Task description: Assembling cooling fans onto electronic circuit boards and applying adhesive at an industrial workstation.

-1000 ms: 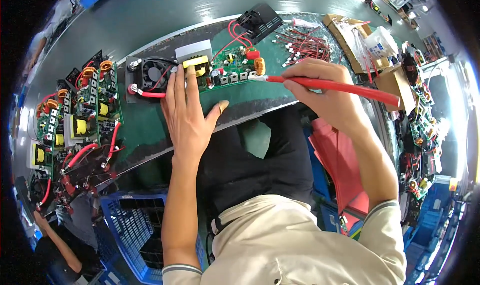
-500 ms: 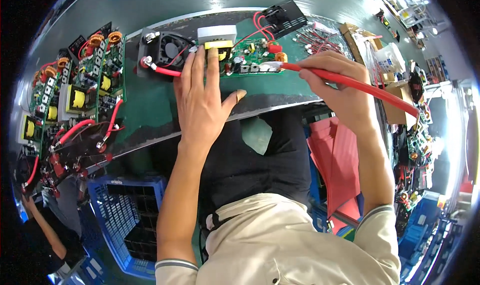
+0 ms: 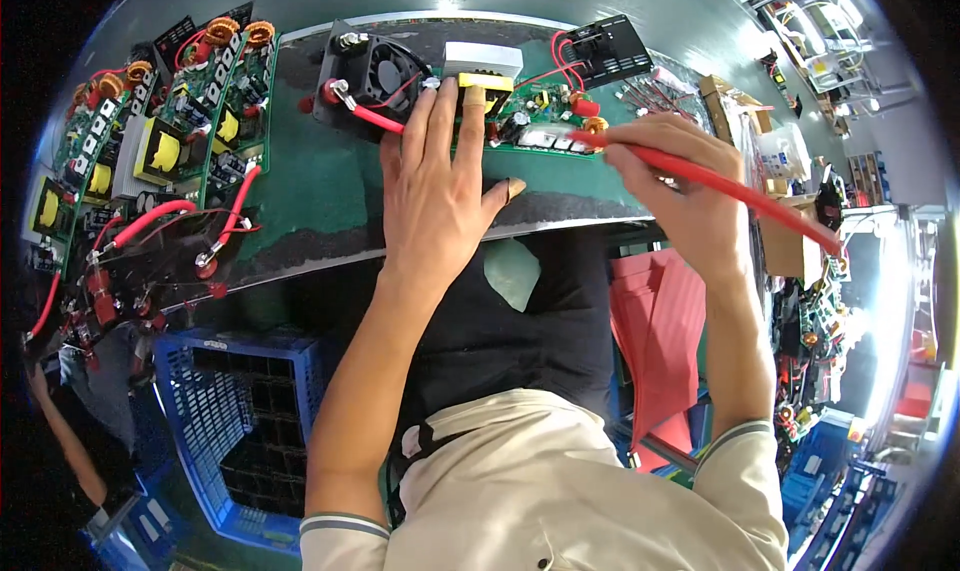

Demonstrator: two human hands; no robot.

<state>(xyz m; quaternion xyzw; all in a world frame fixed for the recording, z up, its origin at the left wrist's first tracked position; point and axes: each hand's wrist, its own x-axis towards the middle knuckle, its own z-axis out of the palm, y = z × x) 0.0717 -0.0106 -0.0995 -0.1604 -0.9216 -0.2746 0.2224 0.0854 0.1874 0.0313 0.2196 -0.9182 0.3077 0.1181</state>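
A green circuit board [image 3: 540, 104] lies on the bench, with a yellow-topped transformer [image 3: 488, 81] and a grey heat sink [image 3: 483, 59]. My left hand [image 3: 435, 201] rests its outstretched fingertips on the transformer, thumb spread to the side. A thick red cable [image 3: 376, 119] runs from the black fan unit [image 3: 388, 73] and passes under those fingers. In my right hand [image 3: 690, 186] is a long red-handled brush [image 3: 745, 184], gripped like a pen. Its blurred, whitish tip is over a row of parts [image 3: 550, 141] at the board's near edge, where white paste shows; contact is unclear.
Several similar boards [image 3: 205, 121] with loose red cables stand at the left. A black vented panel [image 3: 608, 51], wired to the board, lies behind it. Thin wires [image 3: 655, 96] and a cardboard box [image 3: 722, 101] are at the right. A blue crate [image 3: 235, 421] sits below the bench.
The board, fan and left hand appear shifted right in the picture as the view turned. The brush tip has moved left along the row of parts relative to the board.
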